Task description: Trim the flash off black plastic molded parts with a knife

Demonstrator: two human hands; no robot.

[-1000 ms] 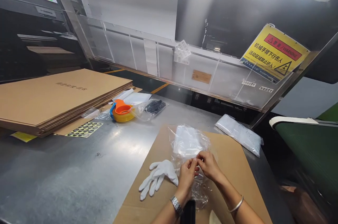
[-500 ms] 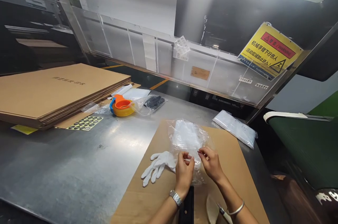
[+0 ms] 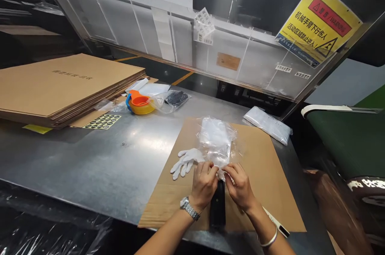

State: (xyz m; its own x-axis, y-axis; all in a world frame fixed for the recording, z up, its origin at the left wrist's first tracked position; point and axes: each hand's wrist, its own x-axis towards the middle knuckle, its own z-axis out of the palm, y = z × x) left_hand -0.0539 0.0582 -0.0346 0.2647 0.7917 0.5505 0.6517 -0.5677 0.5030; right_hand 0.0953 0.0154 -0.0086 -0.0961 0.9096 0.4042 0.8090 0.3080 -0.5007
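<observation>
At lower center, our fingertips hide whatever plastic they pinch; the black object (image 3: 217, 207) beneath seems partly covered, perhaps.

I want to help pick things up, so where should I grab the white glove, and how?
I'd pinch the middle of the white glove from above, coming in from the left. It lies fairly flat on the cardboard, fingers spread out to the left. Its other end is right by the left hand, so that side looks harder to get at.
</observation>
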